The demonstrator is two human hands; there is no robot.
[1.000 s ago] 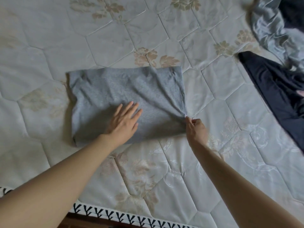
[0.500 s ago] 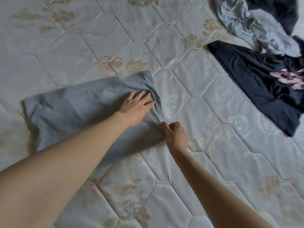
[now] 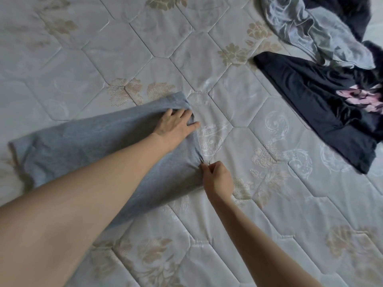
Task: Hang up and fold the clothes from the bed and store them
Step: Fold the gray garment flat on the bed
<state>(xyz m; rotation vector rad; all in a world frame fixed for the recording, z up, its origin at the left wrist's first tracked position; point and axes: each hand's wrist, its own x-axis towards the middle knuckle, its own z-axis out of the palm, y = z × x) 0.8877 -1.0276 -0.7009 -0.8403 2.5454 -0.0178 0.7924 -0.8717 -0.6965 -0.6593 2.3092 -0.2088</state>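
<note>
A folded grey garment [image 3: 87,141] lies flat on the quilted mattress [image 3: 238,104], left of centre. My left hand [image 3: 176,125] rests on its far right part with straight fingers reaching the right edge. My right hand [image 3: 217,179] pinches the garment's near right corner between thumb and fingers. My left forearm covers much of the garment's near side.
A dark navy garment with a pink print [image 3: 327,108] lies spread at the right. Behind it sits a crumpled pale grey garment [image 3: 315,32] beside another dark piece [image 3: 348,13]. Bare mattress lies between the grey fold and these clothes.
My left hand has slid rightward across the grey garment to its right edge. My right hand keeps its pinch on the corner. The view has shifted right, showing more of the dark clothes.
</note>
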